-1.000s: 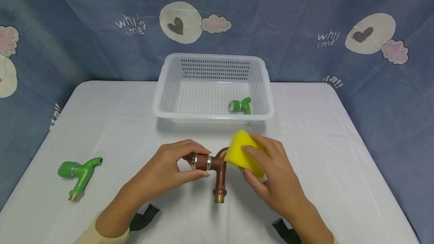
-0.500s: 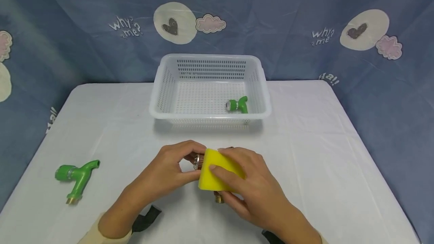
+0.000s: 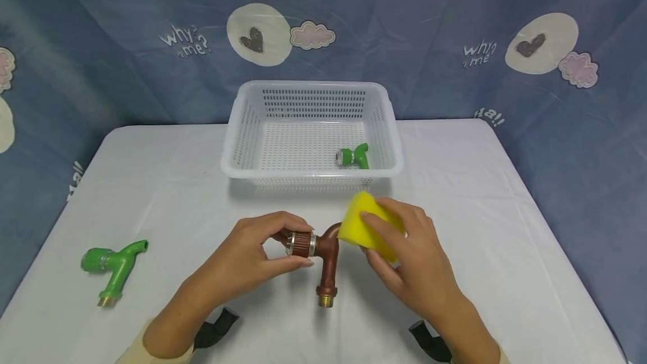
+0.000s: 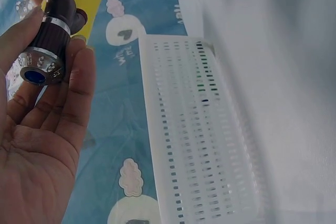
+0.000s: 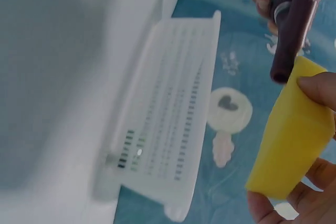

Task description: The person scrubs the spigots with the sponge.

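Head view: with left hand (image 3: 251,249), pinching brown faucet (image 3: 329,263) by ribbed knob (image 3: 302,244), thumb on near side, fingers on far side. Grip narrow, no wider than knob. Faucet body just right of this grip, raised off white tablecloth (image 3: 455,173); threaded brass inlet (image 3: 326,300) directed toward the person, spout curving away and to the right.

With right hand (image 3: 417,260), holding yellow sponge (image 3: 356,230) between thumb and fingers, just right of faucet body. Grip fairly wide, spread to sponge thickness. Spout tip masked by sponge here; per right wrist view, right beside sponge's upper corner. Touching or slightly apart: cannot tell.

Left wrist view: chrome end cap (image 4: 50,67) with blue center on outer end of knob, within left-hand grip; fingers curled around far side.

Well left of left-hand grip: green faucet (image 3: 121,263), lying on tablecloth, brass end toward near edge. Beyond both grips: white slotted basket (image 3: 312,174), with smaller-looking green tap (image 3: 361,156) inside near front right, lower end hidden by rim. Farther back, blue printed backdrop (image 3: 379,32). Nearer the person than either grip: black straps (image 3: 217,328) at both wrists; cream sleeve (image 3: 156,350) on left forearm.
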Motion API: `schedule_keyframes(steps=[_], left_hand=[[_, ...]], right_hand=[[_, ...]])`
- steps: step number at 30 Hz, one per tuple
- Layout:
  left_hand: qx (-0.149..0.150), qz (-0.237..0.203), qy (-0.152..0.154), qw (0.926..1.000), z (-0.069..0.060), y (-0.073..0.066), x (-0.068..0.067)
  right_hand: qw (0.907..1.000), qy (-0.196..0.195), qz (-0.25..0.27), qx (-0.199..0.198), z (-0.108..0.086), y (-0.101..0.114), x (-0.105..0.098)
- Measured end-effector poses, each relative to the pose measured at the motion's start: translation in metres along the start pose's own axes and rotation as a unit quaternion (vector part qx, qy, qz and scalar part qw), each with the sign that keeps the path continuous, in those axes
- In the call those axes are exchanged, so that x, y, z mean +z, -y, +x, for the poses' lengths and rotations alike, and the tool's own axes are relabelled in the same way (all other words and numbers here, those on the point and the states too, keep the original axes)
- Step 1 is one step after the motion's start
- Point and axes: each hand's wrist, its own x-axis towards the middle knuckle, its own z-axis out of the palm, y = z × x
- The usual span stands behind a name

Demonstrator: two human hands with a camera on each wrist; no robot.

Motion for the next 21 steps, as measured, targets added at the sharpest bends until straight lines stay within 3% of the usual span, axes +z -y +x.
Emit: schedule_keyframes(steps=[3,7,11,15,21], left_hand=[[-0.003,0.001,-0.008,1.0,0.0,0.0,-0.002],[-0.004,0.008,-0.018,0.9998,0.0,0.0,-0.004],[-0.009,-0.001,-0.019,0.9998,0.001,0.001,-0.003],[-0.022,-0.024,-0.015,0.9994,-0.001,0.001,-0.004],[-0.047,-0.054,-0.008,0.9974,-0.005,0.0,-0.007]], right_hand=[[0.9997,-0.007,0.004,0.023,-0.004,-0.003,-0.004],[0.9979,-0.016,0.057,0.028,-0.007,0.002,-0.007],[0.9922,-0.019,0.116,-0.04,-0.007,0.018,-0.006],[0.9851,-0.011,0.134,-0.107,-0.004,0.029,0.0],[0.9883,-0.017,0.1,-0.113,-0.006,0.025,0.003]])
